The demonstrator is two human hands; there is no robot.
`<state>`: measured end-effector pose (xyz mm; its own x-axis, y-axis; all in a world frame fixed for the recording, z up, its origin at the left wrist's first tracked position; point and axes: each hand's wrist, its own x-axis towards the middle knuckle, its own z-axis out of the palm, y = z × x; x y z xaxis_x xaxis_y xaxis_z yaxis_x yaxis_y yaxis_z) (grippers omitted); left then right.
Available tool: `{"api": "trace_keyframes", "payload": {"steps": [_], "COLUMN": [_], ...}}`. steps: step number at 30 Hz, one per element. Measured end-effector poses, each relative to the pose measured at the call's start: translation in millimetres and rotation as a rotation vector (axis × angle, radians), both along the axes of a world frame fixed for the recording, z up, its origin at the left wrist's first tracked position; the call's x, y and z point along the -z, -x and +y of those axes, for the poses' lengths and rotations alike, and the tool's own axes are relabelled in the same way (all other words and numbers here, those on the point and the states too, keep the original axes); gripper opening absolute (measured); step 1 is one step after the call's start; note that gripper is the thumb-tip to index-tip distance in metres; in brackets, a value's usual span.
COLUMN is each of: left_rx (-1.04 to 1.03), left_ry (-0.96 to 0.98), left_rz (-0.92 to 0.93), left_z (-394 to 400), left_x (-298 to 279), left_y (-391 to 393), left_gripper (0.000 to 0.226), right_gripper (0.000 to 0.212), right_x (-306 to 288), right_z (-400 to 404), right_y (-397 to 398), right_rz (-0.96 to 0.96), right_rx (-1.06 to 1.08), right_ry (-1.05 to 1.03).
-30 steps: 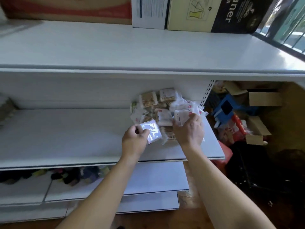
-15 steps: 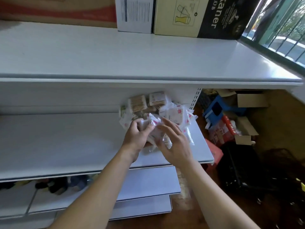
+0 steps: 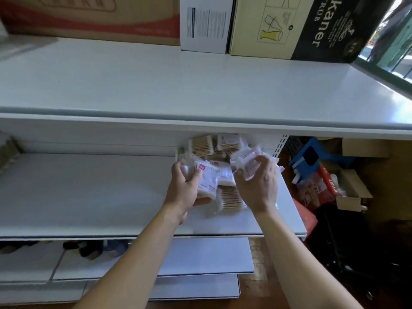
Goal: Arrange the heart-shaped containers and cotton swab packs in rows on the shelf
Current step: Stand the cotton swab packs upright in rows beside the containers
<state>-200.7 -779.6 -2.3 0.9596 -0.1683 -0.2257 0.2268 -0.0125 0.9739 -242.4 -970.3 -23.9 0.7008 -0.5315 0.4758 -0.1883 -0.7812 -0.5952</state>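
Both hands grip packs mid-frame, left hand (image 3: pixel 183 188) on a swab pack (image 3: pixel 207 178), right hand (image 3: pixel 257 186) clutching crinkly packets (image 3: pixel 249 160), empty shelf (image 3: pixel 78 197) stretching left, so the left's nearer.

This looks like a small shop or its stockroom. White metal retail shelving (image 3: pixel 89 197) with a slotted upright (image 3: pixel 281 144) carries a loose heap of packaged cotton swab packs (image 3: pixel 214 166). Cardboard cartons (image 3: pixel 289 25) stand along the top shelf, and opened boxes (image 3: pixel 347 186) with more packaged goods lie on the floor beside the unit.
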Motion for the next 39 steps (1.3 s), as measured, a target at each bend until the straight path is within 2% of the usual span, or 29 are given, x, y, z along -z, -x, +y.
{"api": "trace_keyframes", "payload": {"steps": [2, 4, 6, 9, 11, 13, 15, 17, 19, 23, 27, 29, 32, 34, 37, 39], "left_rx": [-0.013, 0.020, 0.054, 0.064, 0.029, -0.042, -0.083, -0.103, -0.128, -0.210, -0.264, -0.266, -0.300, -0.314, -0.314, -0.322], "left_ry": [0.007, 0.080, 0.122, 0.162, 0.149, 0.142, 0.167, 0.166, 0.147, 0.122, 0.102, 0.126, 0.165, 0.177, 0.216, 0.231], "left_rz": [-0.015, 0.054, 0.098, 0.071, 0.043, 0.041, 0.085, 0.107, 0.105, 0.087, 0.076, 0.059, 0.071, 0.084, 0.075, 0.053], "left_z": [-1, -5, -7, -5, 0, 8, 17, 27, 35, 52, 64, 69, 87, 105, 142, 174], "left_x": [0, -2, -7, -8, -7, -6, -6, -6, -3, 4, 6, 3, -1, -1, -5, -8], "left_y": [-3, -3, 1, 6, 6, 5, 6, 10, 13, 16, 18, 20, 21, 20, 17, 13], "left_gripper": [0.034, 0.035, 0.049, 0.063, 0.056, 0.050, 0.053, 0.059, 0.063, 0.066, 0.071, 0.067, 0.058, 0.055, 0.053, 0.056], "right_gripper": [0.048, 0.051, 0.053, 0.052, 0.050, 0.049, 0.046, 0.046, 0.043, 0.030, 0.036, 0.038, 0.043, 0.041, 0.020, 0.021], "right_x": [-8, -15, -18, -18, -11, 0, 13, 24, 27, 22, 15, 13, 12, 3, -19, -31], "right_z": [8, 23, 37, 42, 35, 27, 25, 31, 36, 45, 76, 102, 136, 158, 204, 242], "right_y": [13, 19, 19, 21, 24, 19, 8, -1, -4, 1, 16, 22, 30, 30, 20, 11], "right_rz": [-0.131, -0.147, -0.140, -0.124, -0.055, 0.041, 0.195, 0.334, 0.374, 0.207, -0.061, -0.127, -0.073, -0.036, -0.037, 0.004], "right_rx": [-0.291, -0.524, -0.669, -0.761, -0.698, -0.445, -0.243, -0.213, -0.168, -0.161, -0.357, -0.465, -0.595, -0.662, -0.567, -0.506], "right_ry": [0.024, 0.105, 0.143, 0.086, -0.012, -0.040, 0.130, 0.268, 0.333, 0.356, 0.269, 0.250, 0.097, -0.109, -0.487, -0.751]}}
